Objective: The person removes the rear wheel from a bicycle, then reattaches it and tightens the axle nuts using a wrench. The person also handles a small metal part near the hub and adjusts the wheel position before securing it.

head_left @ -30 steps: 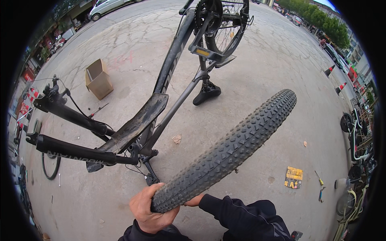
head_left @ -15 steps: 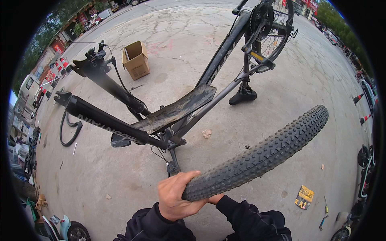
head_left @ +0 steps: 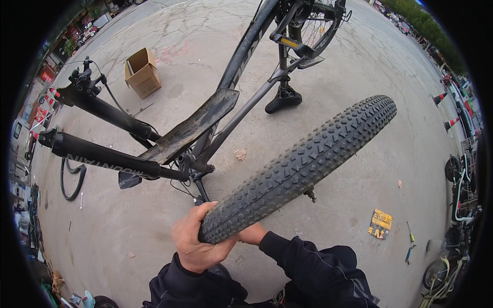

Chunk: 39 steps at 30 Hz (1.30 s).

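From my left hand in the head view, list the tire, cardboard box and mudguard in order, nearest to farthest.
1. Tire: nearest, gripped at its near end by the left hand.
2. Mudguard: roughly straight ahead.
3. Cardboard box: farthest, ahead and to the left.

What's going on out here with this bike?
Someone's left hand grips the near end of a loose wheel. The right hand is partly hidden behind it, so its hold is unclear. The bike stands upside down with its saddle on the ground and no wheel in its fork. A cardboard box stands beyond the fork.
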Each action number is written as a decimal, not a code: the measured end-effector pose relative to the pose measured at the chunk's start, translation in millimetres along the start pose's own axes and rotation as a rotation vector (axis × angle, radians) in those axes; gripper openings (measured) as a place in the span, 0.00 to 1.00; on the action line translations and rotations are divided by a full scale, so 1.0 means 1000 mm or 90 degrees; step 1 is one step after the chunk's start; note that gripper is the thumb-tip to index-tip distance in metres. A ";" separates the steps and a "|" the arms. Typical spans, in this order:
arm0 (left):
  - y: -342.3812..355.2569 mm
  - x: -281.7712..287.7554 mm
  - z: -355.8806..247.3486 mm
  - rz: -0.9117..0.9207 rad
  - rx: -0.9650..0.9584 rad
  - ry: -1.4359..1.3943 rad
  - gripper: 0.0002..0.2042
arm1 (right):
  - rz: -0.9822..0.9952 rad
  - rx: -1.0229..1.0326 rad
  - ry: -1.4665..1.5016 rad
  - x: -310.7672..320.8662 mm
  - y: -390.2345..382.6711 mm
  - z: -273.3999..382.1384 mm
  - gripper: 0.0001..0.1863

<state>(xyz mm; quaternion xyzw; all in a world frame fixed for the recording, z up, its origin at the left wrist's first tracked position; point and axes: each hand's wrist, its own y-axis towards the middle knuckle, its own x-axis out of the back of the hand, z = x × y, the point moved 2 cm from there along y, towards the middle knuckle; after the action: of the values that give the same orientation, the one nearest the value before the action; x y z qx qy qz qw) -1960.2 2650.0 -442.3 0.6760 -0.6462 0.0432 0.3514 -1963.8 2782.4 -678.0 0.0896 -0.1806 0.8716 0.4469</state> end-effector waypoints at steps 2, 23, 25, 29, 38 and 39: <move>-0.003 -0.001 0.002 0.000 0.018 0.000 0.27 | 0.067 -0.175 0.077 0.002 -0.004 0.003 0.14; -0.004 -0.002 0.005 -0.068 0.068 0.016 0.26 | 0.097 -0.038 -0.009 0.026 -0.013 0.022 0.22; -0.004 -0.002 0.004 -0.064 0.061 0.017 0.26 | 0.129 -0.067 0.045 0.024 -0.010 0.019 0.23; -0.004 0.000 0.006 -0.068 0.059 0.017 0.26 | 0.113 -0.119 0.089 0.016 -0.008 0.018 0.24; -0.005 0.000 0.007 -0.066 0.083 0.012 0.27 | 0.088 -0.072 0.024 0.018 -0.007 0.016 0.25; -0.006 0.000 0.007 -0.061 0.082 0.008 0.27 | 0.096 -0.072 0.038 0.018 -0.007 0.016 0.25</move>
<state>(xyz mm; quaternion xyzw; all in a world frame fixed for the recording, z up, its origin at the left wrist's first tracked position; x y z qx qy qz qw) -1957.6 2645.8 -449.8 0.7270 -0.6071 0.0723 0.3125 -1968.9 2793.3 -656.2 0.0240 -0.2223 0.8933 0.3898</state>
